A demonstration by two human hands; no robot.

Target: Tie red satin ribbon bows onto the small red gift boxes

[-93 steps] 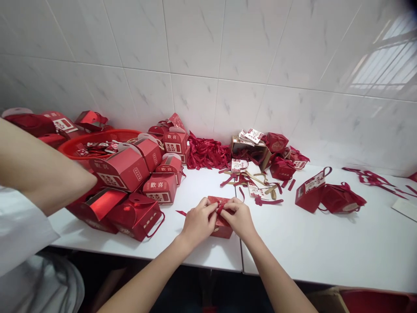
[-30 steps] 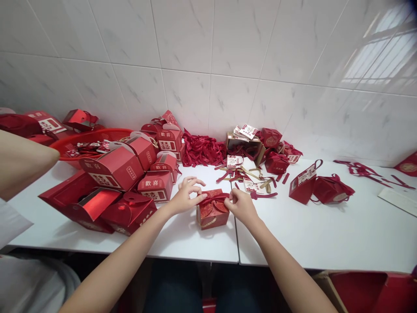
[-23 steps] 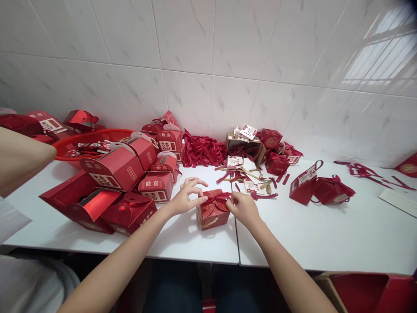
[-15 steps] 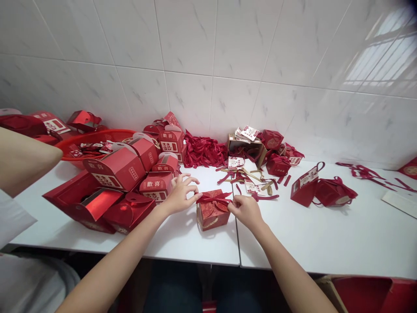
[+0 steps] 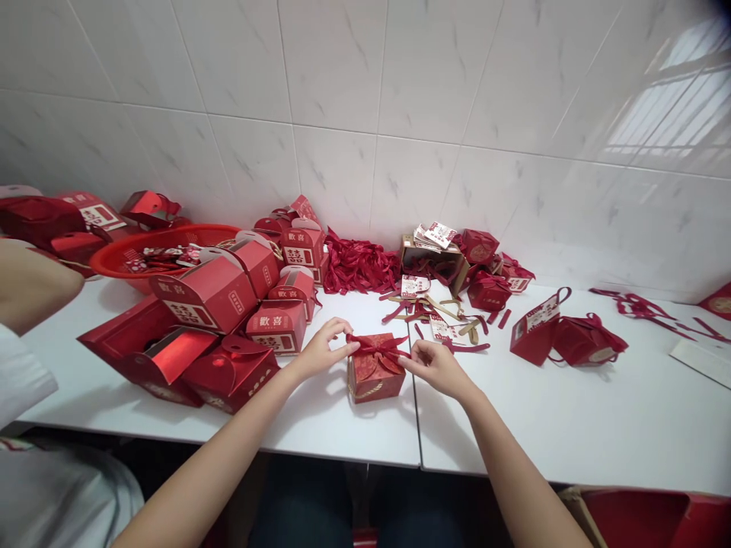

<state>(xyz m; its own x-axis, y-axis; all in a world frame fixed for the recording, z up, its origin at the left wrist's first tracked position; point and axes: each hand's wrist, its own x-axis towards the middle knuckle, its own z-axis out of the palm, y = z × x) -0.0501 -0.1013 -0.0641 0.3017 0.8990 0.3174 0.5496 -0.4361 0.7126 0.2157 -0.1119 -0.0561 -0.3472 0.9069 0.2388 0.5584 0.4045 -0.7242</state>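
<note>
1. Beyond the white desk (image 5: 571, 426), a wall (image 5: 336, 68) of pale, grey-veined tiles, catching window glare at upper right.
2. On the desk, near the front edge and just left of the seam (image 5: 419, 426), a red patterned box (image 5: 375, 380), upright, with a red ribbon bow (image 5: 378, 348) across its top.
3. Pinches the bow's left loop in the left hand (image 5: 323, 352), thumb against fingers.
4. Pinches the bow's right side in the right hand (image 5: 438, 371), in a grip of thumb and forefinger.
5. To the left, stacked red boxes (image 5: 209, 289) beside a red basket (image 5: 106, 260); farther left, another person's arm (image 5: 34, 285).
6. Against the wall, heaped ribbon (image 5: 362, 265), then an open carton (image 5: 460, 280) topped with cards (image 5: 439, 234), with loose strips (image 5: 468, 348) in front.
7. To the right, two more boxes (image 5: 585, 340), side by side.
</note>
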